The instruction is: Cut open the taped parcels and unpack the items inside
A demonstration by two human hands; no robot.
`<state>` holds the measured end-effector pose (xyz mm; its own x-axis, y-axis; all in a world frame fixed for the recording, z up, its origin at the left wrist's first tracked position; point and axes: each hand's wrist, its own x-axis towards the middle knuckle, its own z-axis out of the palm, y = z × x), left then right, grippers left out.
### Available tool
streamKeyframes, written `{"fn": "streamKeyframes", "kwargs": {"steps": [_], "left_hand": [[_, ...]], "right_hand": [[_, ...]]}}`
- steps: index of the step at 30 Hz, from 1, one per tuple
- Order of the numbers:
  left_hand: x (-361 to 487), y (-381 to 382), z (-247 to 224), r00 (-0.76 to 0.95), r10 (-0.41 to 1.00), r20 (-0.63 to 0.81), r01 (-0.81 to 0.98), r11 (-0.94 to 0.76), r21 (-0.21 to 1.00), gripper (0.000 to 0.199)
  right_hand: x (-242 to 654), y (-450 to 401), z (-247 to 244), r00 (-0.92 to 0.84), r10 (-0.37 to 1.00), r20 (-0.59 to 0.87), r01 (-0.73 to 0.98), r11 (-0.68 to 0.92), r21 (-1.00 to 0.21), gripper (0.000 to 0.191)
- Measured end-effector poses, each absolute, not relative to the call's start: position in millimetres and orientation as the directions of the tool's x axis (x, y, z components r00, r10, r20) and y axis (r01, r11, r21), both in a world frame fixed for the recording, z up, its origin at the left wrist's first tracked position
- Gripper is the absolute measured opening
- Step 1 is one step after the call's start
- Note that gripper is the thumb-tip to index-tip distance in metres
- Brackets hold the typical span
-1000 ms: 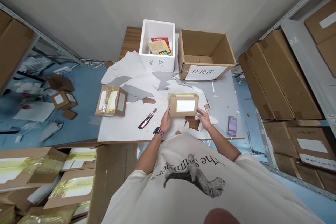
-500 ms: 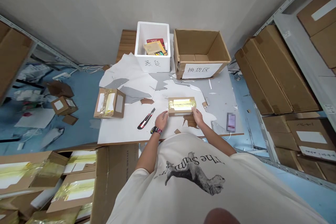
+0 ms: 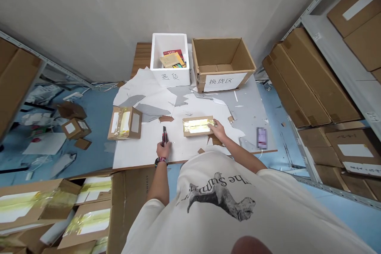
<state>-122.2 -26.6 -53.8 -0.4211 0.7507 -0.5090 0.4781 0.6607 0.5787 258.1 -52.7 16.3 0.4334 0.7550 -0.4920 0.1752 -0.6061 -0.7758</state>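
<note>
My left hand (image 3: 163, 150) is closed around a red and black box cutter (image 3: 164, 136), its tip pointing away from me over the white table. In front of my body lies a small cardboard box (image 3: 198, 131) with a white label and yellowish tape across its top. My right hand (image 3: 217, 130) grips this box at its right end, fingers over the top edge and tape. Left of the cutter, a larger taped cardboard box (image 3: 135, 124) sits at the table's left edge.
At the back of the table (image 3: 127, 154) stand a white foam box (image 3: 175, 77) holding booklets and an open cardboard carton (image 3: 224, 81) with a handwritten sign. A phone (image 3: 262, 139) lies at the right. Shelves with cartons (image 3: 315, 79) flank me; a big carton of parcels (image 3: 89, 221) is lower left.
My left hand has let go of the small box, moved left and picked up the box cutter. The small box has shifted slightly left and tilted, with my right hand still on it.
</note>
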Motion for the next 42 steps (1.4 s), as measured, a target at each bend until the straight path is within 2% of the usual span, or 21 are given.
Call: {"fn": "streamKeyframes", "kwargs": {"steps": [2,4,7,9,11,13,14,16,19,21,24,26,28,33,38,42], "left_hand": [[-107,-29,-54,-0.428,0.754,-0.498,0.435,0.655,0.618,0.039],[-88,-33,-49,-0.448,0.747,-0.491,0.297,0.642,0.707,0.044],[-53,-41,-33,-0.433,0.770,-0.469,-0.009,0.517,0.856,0.046],[-28,-48,-17,-0.312,0.858,-0.407,-0.080,0.404,0.911,0.048],[-9,-57,0,-0.081,0.949,-0.304,-0.027,0.303,0.953,0.053],[1,-64,16,0.164,0.963,-0.214,0.100,0.199,0.975,0.055],[1,-66,22,0.237,0.953,-0.187,0.179,0.146,0.973,0.053],[-5,-66,30,0.236,0.960,-0.147,0.341,0.060,0.938,0.048],[-23,-52,27,0.094,0.994,-0.057,0.507,0.002,0.862,0.049],[-32,-35,19,0.087,0.994,-0.060,0.542,0.003,0.841,0.068],[-35,-10,5,0.165,0.964,-0.210,0.540,0.090,0.837,0.101],[-32,2,0,0.202,0.930,-0.307,0.554,0.150,0.819,0.104],[-29,8,0,0.214,0.914,-0.345,0.579,0.166,0.798,0.101],[-30,8,5,0.255,0.918,-0.304,0.592,0.101,0.799,0.100],[-36,9,9,0.307,0.902,-0.305,0.604,0.064,0.794,0.091],[-37,12,10,0.315,0.896,-0.313,0.634,0.047,0.772,0.089]], "right_hand": [[251,-44,22,0.444,0.742,-0.502,0.227,-0.635,-0.739,0.073],[246,-40,30,0.458,0.772,-0.441,0.321,-0.606,-0.727,0.075],[233,-45,46,0.453,0.873,-0.182,0.510,-0.421,-0.750,0.073],[218,-53,56,0.329,0.941,-0.081,0.545,-0.260,-0.797,0.064],[201,-60,63,0.151,0.981,-0.119,0.440,-0.175,-0.881,0.056],[188,-64,67,0.021,0.981,-0.192,0.289,-0.190,-0.938,0.054],[185,-65,69,-0.002,0.975,-0.224,0.234,-0.217,-0.948,0.053],[189,-64,73,0.028,0.958,-0.285,0.217,-0.284,-0.934,0.052],[212,-56,82,0.059,0.944,-0.326,0.403,-0.321,-0.857,0.055],[228,-47,91,-0.015,0.958,-0.286,0.599,-0.221,-0.770,0.057],[242,-28,105,-0.188,0.944,-0.270,0.809,-0.007,-0.588,0.051],[244,-16,112,-0.267,0.912,-0.311,0.872,0.092,-0.480,0.046],[241,-6,118,-0.325,0.880,-0.346,0.903,0.180,-0.390,0.043],[229,7,123,-0.415,0.811,-0.411,0.910,0.372,-0.184,0.040],[213,11,124,-0.424,0.793,-0.437,0.901,0.419,-0.115,0.045],[212,12,125,-0.440,0.776,-0.452,0.891,0.441,-0.110,0.047]]}}
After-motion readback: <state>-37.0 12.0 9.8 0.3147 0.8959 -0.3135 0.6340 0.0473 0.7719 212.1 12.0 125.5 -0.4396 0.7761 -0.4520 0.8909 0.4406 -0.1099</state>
